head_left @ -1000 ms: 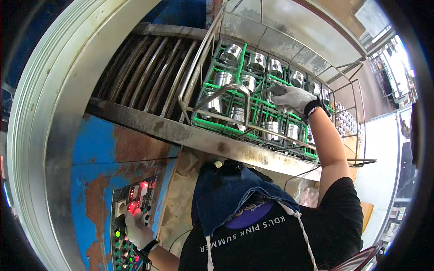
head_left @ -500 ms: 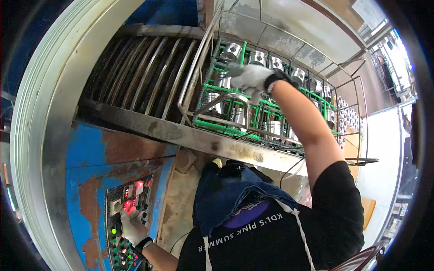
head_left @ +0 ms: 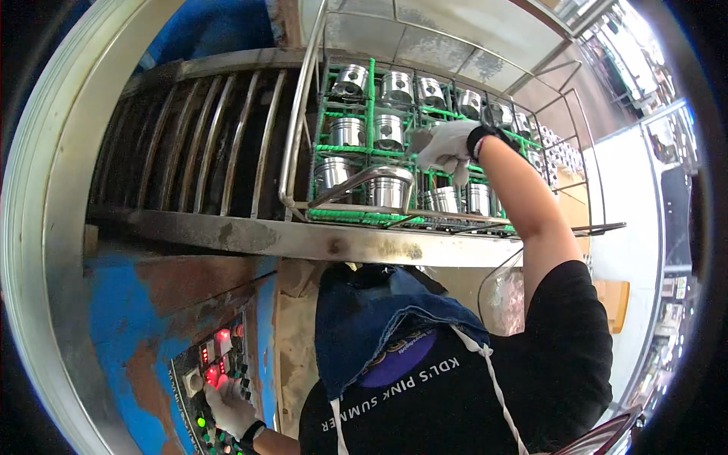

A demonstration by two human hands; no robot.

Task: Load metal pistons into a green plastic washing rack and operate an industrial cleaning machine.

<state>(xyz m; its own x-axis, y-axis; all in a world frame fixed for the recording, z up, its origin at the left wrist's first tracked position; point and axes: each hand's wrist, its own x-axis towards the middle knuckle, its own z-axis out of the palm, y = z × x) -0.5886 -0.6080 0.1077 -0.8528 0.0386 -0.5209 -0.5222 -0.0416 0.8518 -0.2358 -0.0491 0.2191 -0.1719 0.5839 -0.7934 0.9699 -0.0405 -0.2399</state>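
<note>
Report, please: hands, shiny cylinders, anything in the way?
Left hand at lit control panel. Right hand over racked pistons, grip unclear. Metal loop partly hides some pistons.

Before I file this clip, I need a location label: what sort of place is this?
Probably a factory or machine workshop: a wire basket holds rows of metal pistons, metal bars beside it look like a roller conveyor, and there's a control panel with lit buttons.

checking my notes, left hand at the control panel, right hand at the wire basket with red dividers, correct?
The dividers are green, not red, in the head view; left hand at control panel and right hand at wire basket are correct.
</note>
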